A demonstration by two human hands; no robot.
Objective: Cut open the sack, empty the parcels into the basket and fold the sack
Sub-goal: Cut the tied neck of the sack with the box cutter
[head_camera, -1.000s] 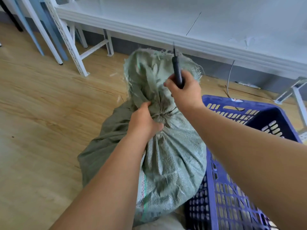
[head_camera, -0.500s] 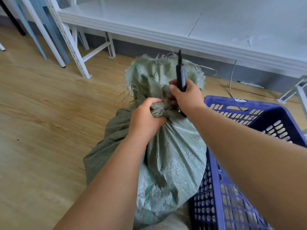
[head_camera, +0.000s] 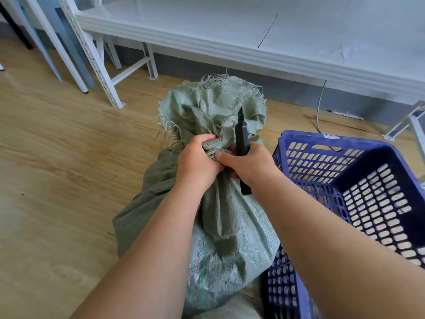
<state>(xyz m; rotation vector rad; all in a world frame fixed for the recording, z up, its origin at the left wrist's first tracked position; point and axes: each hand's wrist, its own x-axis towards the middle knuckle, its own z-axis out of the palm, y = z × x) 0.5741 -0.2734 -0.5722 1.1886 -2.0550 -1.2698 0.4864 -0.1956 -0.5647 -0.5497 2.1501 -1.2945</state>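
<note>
Both hands are in tight at the neck of the sack now. The green woven sack (head_camera: 232,238) stands upright on the wooden floor (head_camera: 57,180), bulging and full, its side pressed against the blue plastic basket (head_camera: 358,171) on the right. The top is bunched and tied, with a frayed collar of loose fabric flaring open above the knot.

The left hand (head_camera: 195,164) has its fingers curled round the gathered neck, gripping the twisted fabric just below that frayed collar. The right hand (head_camera: 248,162) sits directly beside it, the two touching, and it is wrapped round a black utility knife (head_camera: 241,143). The knife stands nearly upright, blade tip pointing up in front of the loose top of the sack, the butt of the handle poking out beneath the palm. The right thumb presses on the bunched fabric at the tie. Whether the blade itself touches the cord at the neck cannot be made out; the fingers cover that spot.

The basket's perforated walls show floor through them, and what can be seen of its inside holds no parcels. Behind the sack runs a white metal shelf (head_camera: 253,38) low across the back, with a grey cable (head_camera: 318,104) hanging down to the floor.
</note>
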